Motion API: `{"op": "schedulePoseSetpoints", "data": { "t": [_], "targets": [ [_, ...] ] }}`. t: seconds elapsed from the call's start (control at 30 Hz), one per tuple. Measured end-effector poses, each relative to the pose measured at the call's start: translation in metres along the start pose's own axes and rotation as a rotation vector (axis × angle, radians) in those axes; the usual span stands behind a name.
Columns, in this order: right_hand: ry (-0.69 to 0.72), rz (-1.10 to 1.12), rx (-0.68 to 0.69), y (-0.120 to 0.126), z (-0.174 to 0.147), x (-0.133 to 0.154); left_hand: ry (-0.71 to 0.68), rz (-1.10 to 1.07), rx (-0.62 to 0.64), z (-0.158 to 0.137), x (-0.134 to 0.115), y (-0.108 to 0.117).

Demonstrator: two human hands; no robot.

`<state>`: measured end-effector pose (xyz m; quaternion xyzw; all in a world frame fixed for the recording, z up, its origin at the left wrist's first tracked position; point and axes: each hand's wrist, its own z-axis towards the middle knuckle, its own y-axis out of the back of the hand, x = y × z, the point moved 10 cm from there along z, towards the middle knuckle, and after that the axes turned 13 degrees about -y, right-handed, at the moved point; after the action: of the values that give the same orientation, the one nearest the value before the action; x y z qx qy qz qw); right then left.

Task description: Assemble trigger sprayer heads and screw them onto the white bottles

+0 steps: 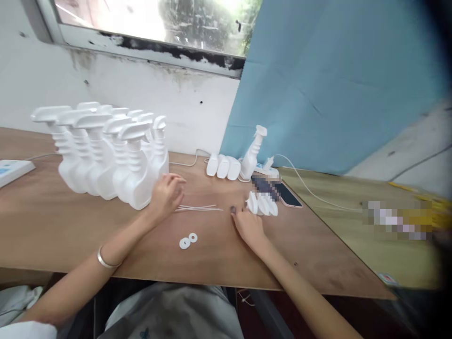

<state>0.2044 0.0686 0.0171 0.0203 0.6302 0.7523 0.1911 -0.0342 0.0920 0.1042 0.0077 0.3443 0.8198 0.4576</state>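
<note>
Thin white plastic tubes (197, 207) lie at four o'clock from the nearer left hand (167, 197), long axes nine-to-three, on the brown tabletop (151, 254); its fingers are loosely parted. Right hand (250, 227): cannot tell.

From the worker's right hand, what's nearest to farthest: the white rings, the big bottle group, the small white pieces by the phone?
In the head view:
1. Small white pieces: just beyond the right hand.
2. White rings: to its left.
3. Big bottle group: farther left.
</note>
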Motion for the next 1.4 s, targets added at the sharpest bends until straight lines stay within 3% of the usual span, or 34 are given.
{"op": "schedulePoseSetpoints", "data": {
  "t": [0.07,0.1,0.2,0.4,0.5,0.6,0.67,0.77,0.87,0.97,1.03,1.13,1.2,1.27,1.33,1.4],
  "targets": [
    [0.006,-0.014,-0.014,-0.002,0.0,0.0,0.025,0.37,-0.243,0.001,-0.005,0.058],
    [-0.002,-0.013,-0.028,-0.001,0.0,-0.001,0.088,0.507,-0.299,-0.002,-0.004,0.08],
    [-0.051,-0.005,-0.085,0.007,0.001,-0.009,0.307,0.733,-0.174,-0.014,0.012,0.111],
    [-0.057,0.067,-0.218,0.038,-0.003,-0.003,0.688,0.672,0.325,-0.063,0.068,0.092],
    [-0.004,0.208,-0.253,0.056,-0.009,0.007,0.71,0.658,0.407,-0.07,0.076,0.084],
    [0.034,0.469,-0.192,0.07,-0.013,0.015,0.677,0.675,0.401,-0.069,0.07,0.083],
    [0.062,0.728,-0.076,0.074,-0.016,0.023,0.63,0.714,0.373,-0.07,0.058,0.085],
    [0.14,1.161,0.213,0.077,-0.023,0.048,0.492,0.737,0.31,-0.078,0.029,0.085],
    [0.162,1.56,0.509,0.081,-0.035,0.075,0.197,0.736,0.137,-0.082,-0.018,0.088],
    [0.0,1.991,0.634,0.085,-0.041,0.077,-0.245,0.674,-0.055,-0.089,-0.08,0.089],
    [-0.174,2.221,0.681,0.08,-0.044,0.071,-0.464,0.565,-0.082,-0.098,-0.106,0.084],
    [-0.392,2.391,0.708,0.071,-0.045,0.057,-0.539,0.362,-0.051,-0.105,-0.113,0.073],
    [-0.492,2.442,0.644,0.066,-0.042,0.042,-0.381,0.165,-0.027,-0.102,-0.097,0.066],
    [-0.557,2.46,0.552,0.065,-0.039,0.027,-0.12,-0.081,-0.007,-0.099,-0.073,0.057],
    [-0.624,2.45,0.525,0.063,-0.039,0.018,0.204,-0.371,0.027,-0.101,-0.048,0.043],
    [-0.625,2.462,0.616,0.065,-0.041,0.019,0.589,-0.728,0.1,-0.115,-0.032,0.017]
  ]
}}
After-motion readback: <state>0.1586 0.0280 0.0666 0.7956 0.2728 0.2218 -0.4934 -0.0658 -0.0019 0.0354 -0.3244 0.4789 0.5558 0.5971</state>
